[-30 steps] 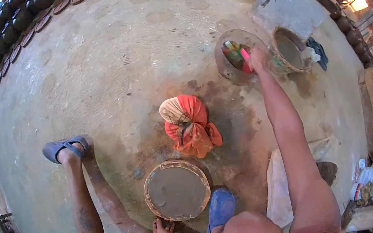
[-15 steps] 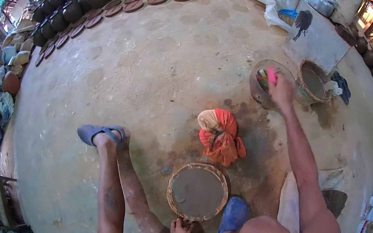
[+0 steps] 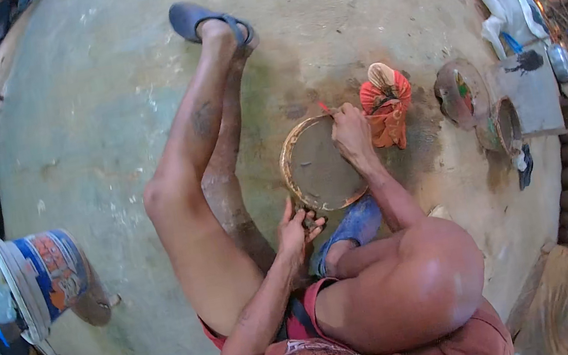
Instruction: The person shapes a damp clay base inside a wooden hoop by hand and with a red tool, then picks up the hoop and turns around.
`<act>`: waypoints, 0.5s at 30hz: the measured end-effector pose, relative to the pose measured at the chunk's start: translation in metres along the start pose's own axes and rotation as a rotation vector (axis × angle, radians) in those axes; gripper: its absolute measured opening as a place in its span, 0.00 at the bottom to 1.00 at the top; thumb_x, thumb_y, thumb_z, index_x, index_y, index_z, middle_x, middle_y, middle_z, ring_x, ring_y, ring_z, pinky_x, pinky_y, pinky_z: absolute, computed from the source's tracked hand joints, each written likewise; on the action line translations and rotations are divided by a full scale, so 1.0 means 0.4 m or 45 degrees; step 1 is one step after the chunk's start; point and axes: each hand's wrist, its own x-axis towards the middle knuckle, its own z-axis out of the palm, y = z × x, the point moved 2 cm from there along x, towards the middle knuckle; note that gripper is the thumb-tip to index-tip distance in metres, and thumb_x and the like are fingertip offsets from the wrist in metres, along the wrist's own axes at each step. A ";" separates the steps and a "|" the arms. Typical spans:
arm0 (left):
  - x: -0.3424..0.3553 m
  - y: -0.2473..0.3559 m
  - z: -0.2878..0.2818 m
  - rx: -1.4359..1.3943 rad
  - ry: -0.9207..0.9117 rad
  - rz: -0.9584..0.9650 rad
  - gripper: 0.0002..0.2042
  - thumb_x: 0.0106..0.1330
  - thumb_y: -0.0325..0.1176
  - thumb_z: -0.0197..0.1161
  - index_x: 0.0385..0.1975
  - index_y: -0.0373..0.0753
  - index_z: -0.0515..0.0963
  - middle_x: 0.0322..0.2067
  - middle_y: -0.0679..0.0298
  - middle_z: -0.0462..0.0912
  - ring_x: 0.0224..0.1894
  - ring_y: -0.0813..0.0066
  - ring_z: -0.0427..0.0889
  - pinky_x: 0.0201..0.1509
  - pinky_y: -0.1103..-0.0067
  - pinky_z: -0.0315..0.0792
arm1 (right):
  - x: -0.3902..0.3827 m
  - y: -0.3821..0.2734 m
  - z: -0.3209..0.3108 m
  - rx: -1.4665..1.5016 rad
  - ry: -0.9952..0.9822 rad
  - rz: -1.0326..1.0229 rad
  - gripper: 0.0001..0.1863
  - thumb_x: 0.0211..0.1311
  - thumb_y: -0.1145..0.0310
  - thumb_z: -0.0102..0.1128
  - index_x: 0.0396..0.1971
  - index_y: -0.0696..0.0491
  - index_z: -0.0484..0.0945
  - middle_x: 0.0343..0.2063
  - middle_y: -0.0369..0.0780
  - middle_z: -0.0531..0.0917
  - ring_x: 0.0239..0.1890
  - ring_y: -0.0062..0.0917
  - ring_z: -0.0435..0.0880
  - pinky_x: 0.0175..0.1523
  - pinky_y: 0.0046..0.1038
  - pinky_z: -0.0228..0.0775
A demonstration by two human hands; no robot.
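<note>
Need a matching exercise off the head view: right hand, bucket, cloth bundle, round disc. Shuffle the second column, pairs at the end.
Things
1. right hand
2. bucket
3. cloth bundle
4. round disc

Descriptions
A. red and cream, to the right of the disc in the picture
B. grey face with a tan rim
C. holding a small red tool
D. at the far left, with blue and orange print

Pairs
1-C
2-D
3-A
4-B
</note>
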 end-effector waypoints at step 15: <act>0.030 -0.031 -0.021 -0.233 -0.078 -0.060 0.32 0.82 0.33 0.44 0.81 0.61 0.41 0.52 0.60 0.84 0.44 0.66 0.88 0.50 0.66 0.84 | -0.277 -0.086 -0.060 0.215 -0.562 -1.087 0.19 0.48 0.65 0.66 0.44 0.42 0.85 0.42 0.31 0.81 0.52 0.30 0.77 0.60 0.37 0.66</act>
